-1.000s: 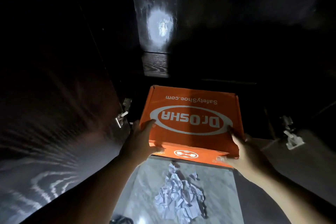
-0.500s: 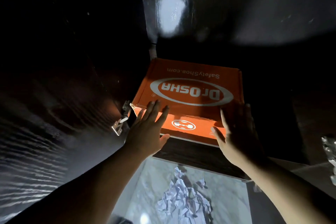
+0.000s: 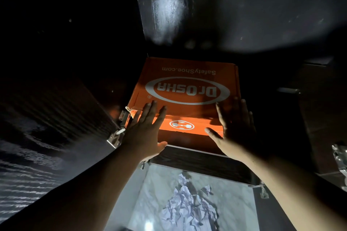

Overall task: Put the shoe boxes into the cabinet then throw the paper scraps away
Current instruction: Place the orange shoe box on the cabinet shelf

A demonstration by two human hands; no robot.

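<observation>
An orange shoe box (image 3: 187, 88) with a white oval logo lies flat on a shelf inside the dark cabinet (image 3: 197, 157). My left hand (image 3: 144, 129) has straight fingers laid against the box's near left corner. On the near right corner, my right hand (image 3: 234, 127) is spread flat with its thumb out. Neither hand grips the box. A heap of crumpled white paper scraps (image 3: 187, 206) lies on the pale marble floor below the shelf.
The open left cabinet door (image 3: 47, 137) swings out beside my left arm, with a metal hinge (image 3: 116, 137) at its edge. Another hinge (image 3: 339, 157) shows at the right edge. The cabinet's back wall (image 3: 234, 11) is dark and glossy.
The box went from carried in both hands onto the shelf. My hands let go and flattened against its near end, and it has slid a little deeper into the cabinet.
</observation>
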